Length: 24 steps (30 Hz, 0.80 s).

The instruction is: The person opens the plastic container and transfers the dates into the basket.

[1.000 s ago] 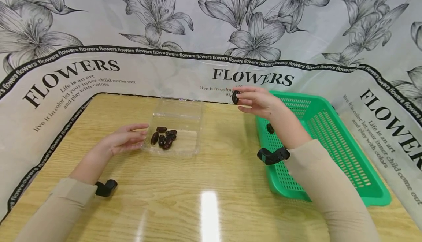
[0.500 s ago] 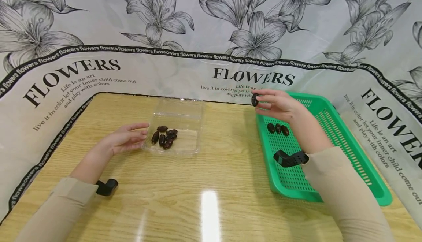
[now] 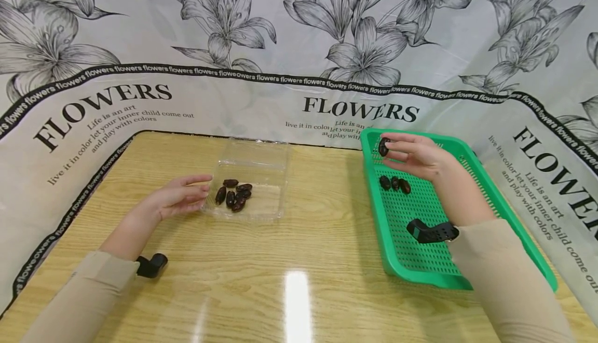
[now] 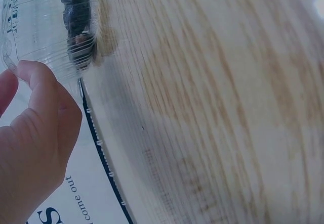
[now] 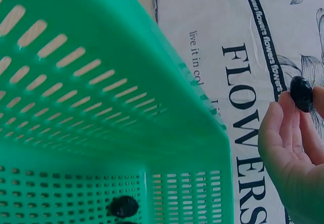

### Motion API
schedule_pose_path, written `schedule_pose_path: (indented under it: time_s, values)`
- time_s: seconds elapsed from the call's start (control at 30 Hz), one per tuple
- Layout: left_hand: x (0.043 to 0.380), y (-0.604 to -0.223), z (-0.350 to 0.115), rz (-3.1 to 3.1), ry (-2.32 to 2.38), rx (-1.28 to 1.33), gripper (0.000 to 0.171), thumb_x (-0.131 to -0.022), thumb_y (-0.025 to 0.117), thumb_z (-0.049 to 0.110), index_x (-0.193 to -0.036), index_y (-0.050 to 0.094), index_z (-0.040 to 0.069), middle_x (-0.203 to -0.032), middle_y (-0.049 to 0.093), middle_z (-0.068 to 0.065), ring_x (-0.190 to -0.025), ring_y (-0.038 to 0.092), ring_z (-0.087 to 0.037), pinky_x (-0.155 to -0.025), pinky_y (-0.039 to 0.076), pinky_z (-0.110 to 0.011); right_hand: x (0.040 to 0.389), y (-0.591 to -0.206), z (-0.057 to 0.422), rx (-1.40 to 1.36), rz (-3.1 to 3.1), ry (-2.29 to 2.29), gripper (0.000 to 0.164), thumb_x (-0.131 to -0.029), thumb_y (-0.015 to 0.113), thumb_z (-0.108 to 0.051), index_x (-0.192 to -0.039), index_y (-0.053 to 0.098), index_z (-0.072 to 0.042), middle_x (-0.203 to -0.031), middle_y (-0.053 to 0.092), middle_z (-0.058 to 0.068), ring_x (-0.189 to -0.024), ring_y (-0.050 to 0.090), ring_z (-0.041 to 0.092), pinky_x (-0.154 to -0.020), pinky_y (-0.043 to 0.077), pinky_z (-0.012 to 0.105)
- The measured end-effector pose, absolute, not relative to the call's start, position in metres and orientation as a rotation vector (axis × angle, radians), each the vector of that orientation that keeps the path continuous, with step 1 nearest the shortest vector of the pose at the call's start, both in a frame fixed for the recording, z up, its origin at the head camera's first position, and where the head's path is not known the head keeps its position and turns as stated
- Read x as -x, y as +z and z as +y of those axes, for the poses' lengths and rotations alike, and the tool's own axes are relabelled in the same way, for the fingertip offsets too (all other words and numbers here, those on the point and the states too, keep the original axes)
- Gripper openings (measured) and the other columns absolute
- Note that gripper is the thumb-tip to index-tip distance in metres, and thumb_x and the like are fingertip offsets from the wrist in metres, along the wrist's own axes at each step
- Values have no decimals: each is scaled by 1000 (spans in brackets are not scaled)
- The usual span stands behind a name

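My right hand [image 3: 413, 157] pinches a dark brown date [image 3: 384, 147] at its fingertips, above the far left part of a green plastic basket [image 3: 379, 218]. The right wrist view shows the same date [image 5: 301, 94] between thumb and fingers. Lower in the basket, three dates [image 3: 395, 183] lie in a short row. My left hand [image 3: 179, 197] touches the left side of a clear plastic box [image 3: 266, 200], its fingers extended. Several dates [image 3: 239, 193] lie inside that box, whose clear lid [image 3: 254, 152] is raised at the back.
A wood-grain table [image 3: 233, 275] lies under everything. Behind and beside it hangs a white cloth [image 3: 261, 107] printed with flowers and lettering. Each wrist wears a black strap device [image 3: 151, 266]. The right forearm passes over the basket's right side.
My right hand has moved right with the date, from beside the basket to above it. The row of three dates has come into full sight. My left hand has stayed at the box.
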<state>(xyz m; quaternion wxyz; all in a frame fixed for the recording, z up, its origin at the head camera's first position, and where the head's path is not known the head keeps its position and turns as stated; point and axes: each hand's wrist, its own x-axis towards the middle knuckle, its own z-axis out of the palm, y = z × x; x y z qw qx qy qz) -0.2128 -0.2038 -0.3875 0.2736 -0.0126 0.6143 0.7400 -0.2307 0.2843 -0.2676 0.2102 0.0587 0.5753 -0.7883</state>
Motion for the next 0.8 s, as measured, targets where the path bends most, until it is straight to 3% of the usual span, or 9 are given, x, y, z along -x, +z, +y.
schedule_pose_path:
  time_s: [0.47, 0.8]
  values:
    - [221, -392, -203, 1679, 1973, -3, 67, -92, 52, -2, -147, 14, -2, -109, 48, -5, -81, 59, -7, -73, 53, -18, 226, -273, 326, -184, 1616, -2229, 27, -92, 52, 5, -88, 74, -10, -90, 67, 2, -83, 66, 16, -75, 56, 32]
    - [217, -390, -208, 1661, 1987, 11, 67, -92, 51, -3, -147, 14, -2, -105, 51, -4, -80, 59, -7, -72, 53, -18, 234, -294, 344, -340, 1793, -2107, 28, -91, 56, -1, -80, 75, -19, -86, 66, -6, -80, 64, 9, -74, 55, 27]
